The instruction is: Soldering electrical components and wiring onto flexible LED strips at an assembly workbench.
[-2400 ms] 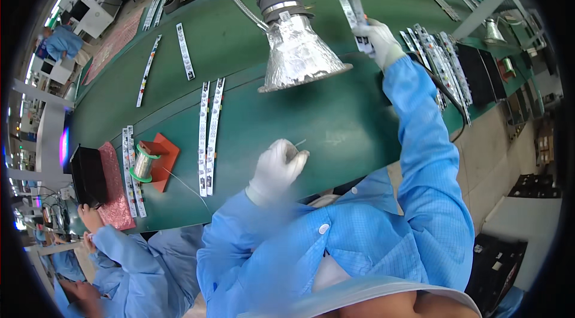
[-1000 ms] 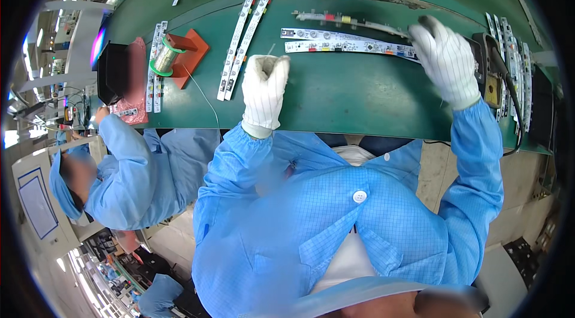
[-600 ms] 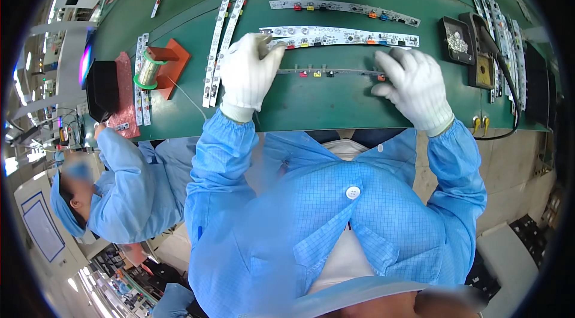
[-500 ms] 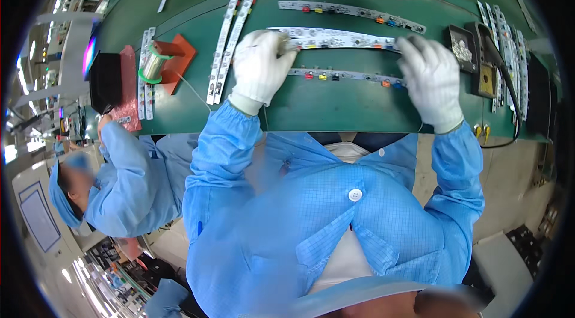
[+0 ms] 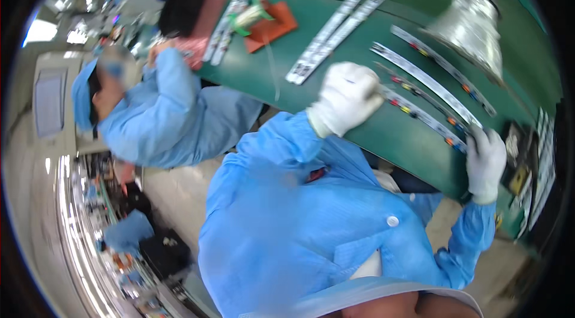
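A long, narrow LED strip board (image 5: 422,115) lies flat on the green counter (image 5: 383,138), running on a slant from upper left toward lower right. It is pale and thin, with a row of small coloured components, red, yellow and blue among them, spaced along its length. Its upper-left end sits under the fingers of the white-gloved left hand (image 5: 346,97), which press on it; its lower-right end reaches the white-gloved right hand (image 5: 486,161) at the counter's near edge. The picture is blurred, so finer detail cannot be told.
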The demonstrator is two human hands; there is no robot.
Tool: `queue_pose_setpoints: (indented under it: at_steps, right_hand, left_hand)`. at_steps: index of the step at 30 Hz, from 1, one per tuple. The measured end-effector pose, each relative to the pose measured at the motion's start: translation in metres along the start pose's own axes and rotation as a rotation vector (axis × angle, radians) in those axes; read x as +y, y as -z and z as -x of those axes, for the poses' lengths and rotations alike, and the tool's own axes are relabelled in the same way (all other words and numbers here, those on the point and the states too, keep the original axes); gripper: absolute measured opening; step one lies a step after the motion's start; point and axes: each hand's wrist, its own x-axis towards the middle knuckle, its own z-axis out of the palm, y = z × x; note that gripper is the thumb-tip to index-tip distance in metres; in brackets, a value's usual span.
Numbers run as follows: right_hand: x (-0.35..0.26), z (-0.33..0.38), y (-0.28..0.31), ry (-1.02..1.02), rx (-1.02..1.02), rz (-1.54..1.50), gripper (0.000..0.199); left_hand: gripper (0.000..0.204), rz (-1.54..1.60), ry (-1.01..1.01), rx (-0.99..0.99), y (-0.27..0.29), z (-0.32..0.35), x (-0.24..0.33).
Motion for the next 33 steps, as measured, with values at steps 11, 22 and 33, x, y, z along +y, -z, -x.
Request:
queue_pose_setpoints:
  at_steps: [11, 22, 33]
  right_hand:
    - [0.035, 0.025, -0.001, -0.135, 0.241, 0.235, 0.032]
    - [0.12, 0.141, 0.007, -1.1, 0.903, -0.725, 0.039]
    - [0.163, 0.14, 0.047, -0.649, 0.289, 0.737, 0.046]
  left_hand:
    - [0.013, 0.02, 0.031, 0.068, -0.015, -0.004, 0.012]
    - [0.028, 0.022, 0.309, -0.1, -0.012, 0.004, -0.002]
    - [0.023, 0.327, 0.771, -0.394, 0.006, -0.015, -0.003]
